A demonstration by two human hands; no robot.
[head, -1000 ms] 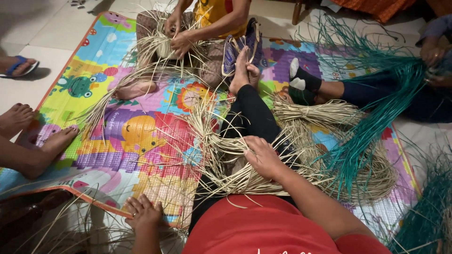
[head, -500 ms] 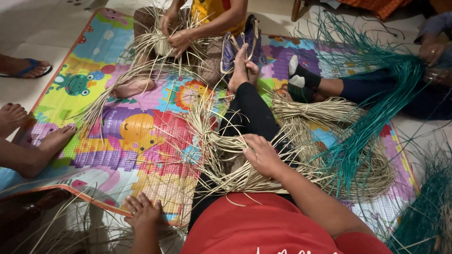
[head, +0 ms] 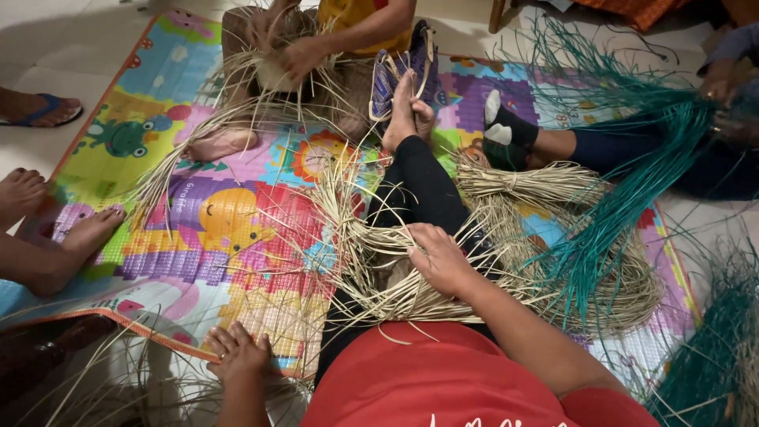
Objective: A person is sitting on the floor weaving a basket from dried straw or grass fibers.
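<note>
The right hand (head: pixel 439 257) pressed curled fingers onto pale straw strands (head: pixel 379 269) across the lap; the left hand (head: pixel 237 353) lay spread flat at the mat's (head: pixel 229 237) near edge.

— Any packages, labels, signs or screens down there?

— None to be seen: no box, no wrapper, no tag, no display anywhere near or far.

— Nothing printed at all?

— Only the play mat (head: pixel 198 229), spread flat across the left and middle, which carries bright cartoon animals and small lettering in yellow, purple, green and orange panels.
</note>
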